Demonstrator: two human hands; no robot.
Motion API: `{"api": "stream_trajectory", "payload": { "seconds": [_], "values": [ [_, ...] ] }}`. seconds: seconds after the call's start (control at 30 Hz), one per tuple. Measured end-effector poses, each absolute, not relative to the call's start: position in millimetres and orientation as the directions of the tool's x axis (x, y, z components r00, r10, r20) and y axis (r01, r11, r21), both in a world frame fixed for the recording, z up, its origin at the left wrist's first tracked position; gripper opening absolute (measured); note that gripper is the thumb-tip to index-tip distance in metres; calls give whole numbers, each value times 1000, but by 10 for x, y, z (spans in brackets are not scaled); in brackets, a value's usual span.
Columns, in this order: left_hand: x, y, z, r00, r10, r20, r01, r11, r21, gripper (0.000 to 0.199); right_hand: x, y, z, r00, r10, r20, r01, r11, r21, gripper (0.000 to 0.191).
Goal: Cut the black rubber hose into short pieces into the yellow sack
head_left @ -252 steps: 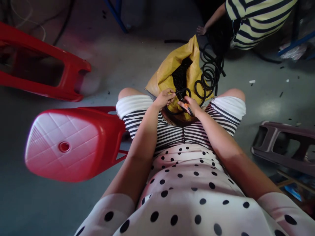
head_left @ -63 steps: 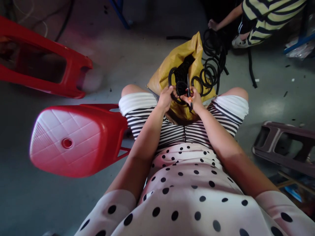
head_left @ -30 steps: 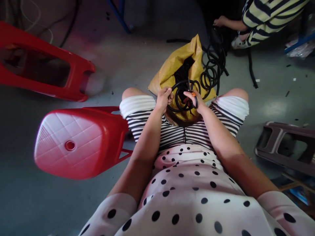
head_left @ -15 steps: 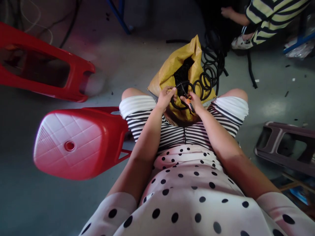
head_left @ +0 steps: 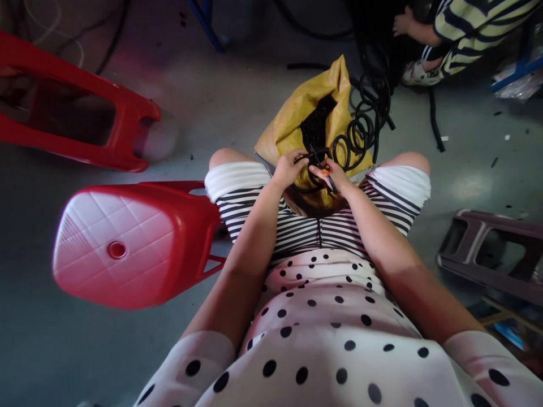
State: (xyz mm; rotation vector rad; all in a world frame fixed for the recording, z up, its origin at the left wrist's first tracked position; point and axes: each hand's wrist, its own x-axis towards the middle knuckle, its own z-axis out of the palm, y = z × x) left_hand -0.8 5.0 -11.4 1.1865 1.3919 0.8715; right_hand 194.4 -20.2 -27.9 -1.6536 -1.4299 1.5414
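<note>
Black tubing (head_left: 324, 151) over your yellow sack (head_left: 292, 113), pinched in your left hand (head_left: 291, 168), scissors (head_left: 325, 172) gripped in your right hand (head_left: 338, 175); contents (head_left: 313, 126) too dark to tell; another hose (head_left: 314, 36) newly showing beyond

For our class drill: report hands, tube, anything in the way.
Left hand grips black tube. Right hand holds scissors. Black coils overlap right side of yellow sack.
</note>
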Motion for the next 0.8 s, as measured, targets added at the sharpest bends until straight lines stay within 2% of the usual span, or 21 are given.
{"api": "stream_trajectory", "payload": {
  "seconds": [0.13, 0.3, 0.53, 0.67, 0.8],
  "values": [
    [-54, 61, -127, 59, 967, -246, 187, 231, 955, 17, 1929, -198, -238, -152, 899, -410, 476, -297, -828, 66],
    [-46, 67, -141, 3, 970, -245, 204, 239, 949, 13, 1903, -212, -199, -164, 903, -396, 492, -273, -827, 66],
    [-40, 17, -205, 129, 963, -237, 231, 203, 951, 17, 1951, -156, -261, -166, 868, -469, 473, -347, -810, 67],
    [-35, 40, -269, 46, 977, -210, 230, 194, 954, 14, 1906, -113, -263, -160, 903, -398, 568, -246, -785, 66],
    [-41, 62, -300, 13, 982, -187, 286, 176, 942, 12, 1860, -99, -248, -180, 920, -348, 582, -185, -792, 66]
  ]
}}
